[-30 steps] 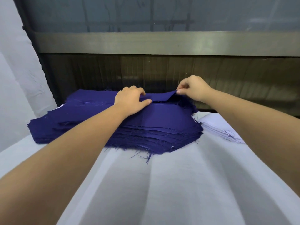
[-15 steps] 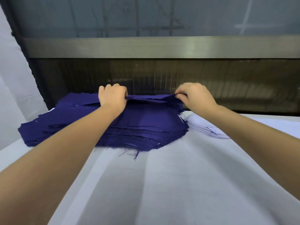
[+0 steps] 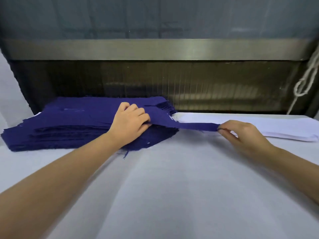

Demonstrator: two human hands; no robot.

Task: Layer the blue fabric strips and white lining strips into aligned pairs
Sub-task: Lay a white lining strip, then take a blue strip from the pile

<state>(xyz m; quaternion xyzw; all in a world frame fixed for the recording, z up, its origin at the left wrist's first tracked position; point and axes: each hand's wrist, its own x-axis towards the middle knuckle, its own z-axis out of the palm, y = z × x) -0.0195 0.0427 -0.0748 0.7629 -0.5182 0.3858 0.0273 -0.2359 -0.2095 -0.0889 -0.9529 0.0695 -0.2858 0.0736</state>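
Sideways, the strip (image 3: 195, 126) runs from stack (image 3: 69, 125) to lining (image 3: 269, 125); right grip (image 3: 241, 135), nearer the lining, pinches its free end, left grip (image 3: 129, 123) clutches the other atop the stack.

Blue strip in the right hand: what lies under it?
The blue strip lies partly on the blue stack, held by the left hand; its free span crosses the white lining stack. Contact there is hidden.

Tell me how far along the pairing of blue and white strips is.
Done: no finished pair shows. In hand: the right hand pinches the end of one blue strip, drawn off the blue stack toward the white lining stack, while the left hand grips it at the stack. Left: nearly everything; the blue stack is thick.
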